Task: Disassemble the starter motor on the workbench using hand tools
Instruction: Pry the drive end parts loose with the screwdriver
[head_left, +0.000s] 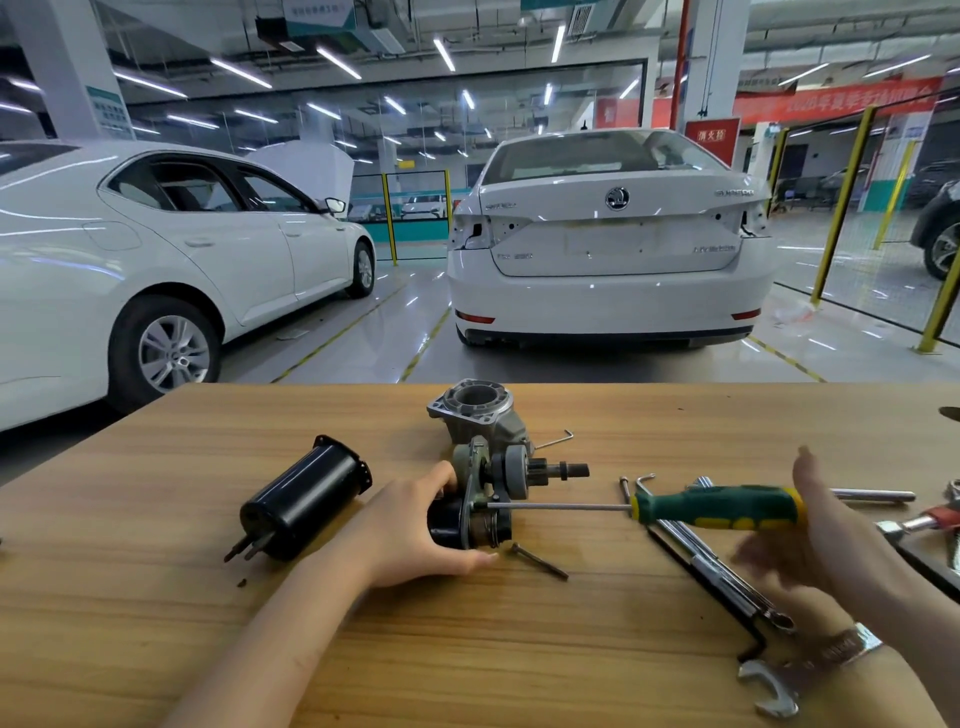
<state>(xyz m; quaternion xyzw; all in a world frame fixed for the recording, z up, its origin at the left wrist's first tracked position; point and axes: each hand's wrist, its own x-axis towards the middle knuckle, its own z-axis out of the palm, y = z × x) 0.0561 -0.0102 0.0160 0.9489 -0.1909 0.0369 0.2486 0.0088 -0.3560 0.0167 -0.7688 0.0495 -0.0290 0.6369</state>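
On the wooden workbench (156, 597) lies the partly stripped starter motor (493, 493): a bracket with a pinion shaft and a black solenoid end. My left hand (415, 535) grips that black end from the left, thumb underneath. A green and yellow screwdriver (717, 508) lies level, its tip in the bracket. My right hand (831, 540) is at the handle's end with the palm against it and the fingers spread and blurred, not curled round it. The black motor casing (306, 499) lies apart on the left, and the aluminium nose housing (475, 410) stands behind the motor.
A loose bolt (540, 560) lies just in front of the motor and an Allen key (558, 439) behind it. Under the screwdriver lie a long chrome bar (717, 566) and a black hex key; an open-ended spanner (769, 691) is near my right wrist. Two white cars stand beyond the bench.
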